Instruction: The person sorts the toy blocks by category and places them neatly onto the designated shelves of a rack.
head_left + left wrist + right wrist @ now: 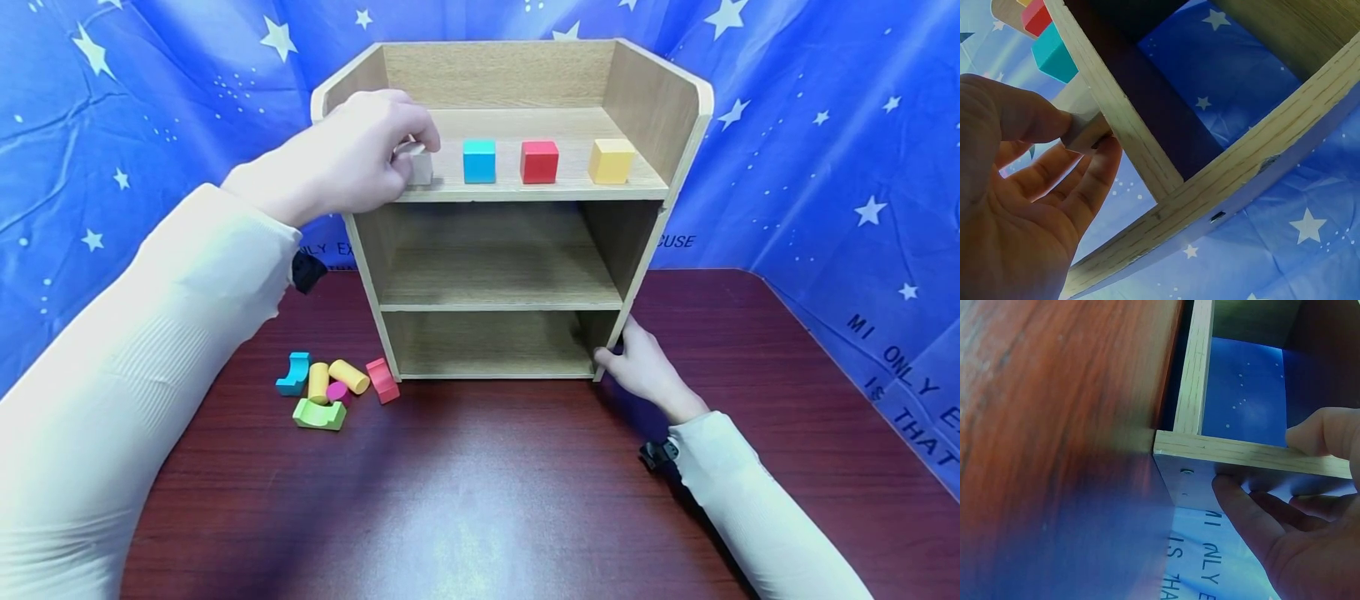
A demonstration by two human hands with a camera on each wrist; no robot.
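Observation:
A small wooden shelf [500, 305] stands on the table. At the left end of its top board, my left hand [360, 150] pinches a whitish block [422, 167] between thumb and fingers; the left wrist view shows the thumb on one side of this block [1088, 125]. To its right, in a row, stand a blue block [479, 162], a red block [539, 162] and a yellow block [611, 162]. Low on the shelf's right side, my right hand [647, 371] grips the side panel [1254, 450], thumb inside and fingers outside.
Left of the shelf's foot lie loose toy blocks: a blue curved one [295, 374], yellow cylinders [318, 383], a magenta piece [338, 392], a green arch [319, 415] and a red curved one [383, 381]. A blue starry cloth [825, 167] hangs behind the dark red table [465, 500].

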